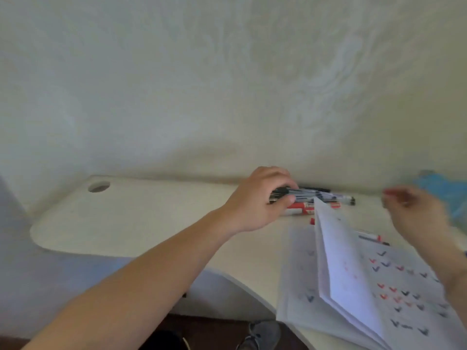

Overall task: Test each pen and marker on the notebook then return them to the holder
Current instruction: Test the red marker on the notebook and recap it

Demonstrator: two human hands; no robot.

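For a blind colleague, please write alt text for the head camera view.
The left hand grips a bundle of dark pens at the back of a white desk. The blurred right hand hovers over an open notebook covered in red and black check marks.

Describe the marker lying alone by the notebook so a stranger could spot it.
Start at the open notebook on the white desk. Just past its top right edge, below the right hand, lies one marker. Unlike the bunch under the left hand, it lies alone.

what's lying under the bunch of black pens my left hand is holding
Red-and-white markers lie on the desk just below the black pens gripped by the left hand. The notebook page's raised corner hides their middle.
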